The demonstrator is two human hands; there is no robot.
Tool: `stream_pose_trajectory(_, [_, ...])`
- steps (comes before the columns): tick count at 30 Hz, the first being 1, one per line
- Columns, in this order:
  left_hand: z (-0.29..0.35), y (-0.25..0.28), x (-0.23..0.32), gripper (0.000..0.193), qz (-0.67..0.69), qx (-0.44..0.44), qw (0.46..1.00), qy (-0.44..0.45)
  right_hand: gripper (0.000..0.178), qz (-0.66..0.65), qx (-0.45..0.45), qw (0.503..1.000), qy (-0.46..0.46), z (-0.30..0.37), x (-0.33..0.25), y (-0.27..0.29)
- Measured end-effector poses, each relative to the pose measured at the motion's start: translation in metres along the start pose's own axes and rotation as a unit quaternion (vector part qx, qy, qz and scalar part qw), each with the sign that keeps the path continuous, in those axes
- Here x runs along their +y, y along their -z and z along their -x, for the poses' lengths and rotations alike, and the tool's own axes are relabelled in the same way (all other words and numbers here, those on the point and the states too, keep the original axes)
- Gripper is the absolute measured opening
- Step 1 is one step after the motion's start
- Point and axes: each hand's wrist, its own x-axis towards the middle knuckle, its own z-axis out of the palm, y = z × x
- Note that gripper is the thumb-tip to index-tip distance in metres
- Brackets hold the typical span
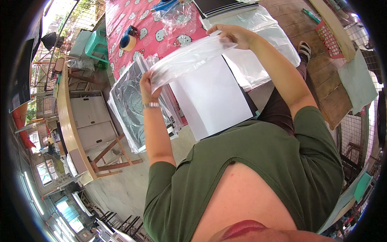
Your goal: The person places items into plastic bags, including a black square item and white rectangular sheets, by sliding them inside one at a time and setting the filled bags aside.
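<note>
A clear plastic bag (189, 58) is stretched between my two hands, above the far end of a white sheet. Its left end is gripped by my left hand (148, 86), which has a metal watch band at the wrist. My right hand (237, 36) pinches the other end, farther away and to the right. The white sheet (217, 101) lies flat close to my body, with a black sheet (250, 105) showing along its right edge. Dark pieces in clear plastic (135, 105) are piled to the left. Flat clear plastic bags (262, 60) lie under and beyond my right hand.
On the pink patterned tablecloth (155, 46) stand a tape dispenser (130, 39) and crumpled clear plastic (177, 18). A stack of black boards (221, 8) is at the far edge. A green stool (96, 45) stands left, a red basket (328, 40) right.
</note>
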Motion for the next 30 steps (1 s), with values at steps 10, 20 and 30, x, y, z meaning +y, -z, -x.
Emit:
stream_pose_trajectory(10, [-0.102,0.035,-0.012,0.027,-0.675,0.163,0.719,-0.024,0.024,0.667,0.208,0.714,0.058,-0.094,0.059,-0.002])
stream_pose_trajectory(20, [0.038,-0.032,0.109,0.014,-0.325,0.024,0.943,-0.063,0.018,0.23,0.067,0.971,0.006,-0.005,-0.084,-0.045])
stream_pose_trajectory(30, [0.141,0.015,0.072,0.037,-0.048,-0.05,0.97,0.231,0.029,-0.037,-0.055,0.994,-0.09,0.093,-0.066,-0.079])
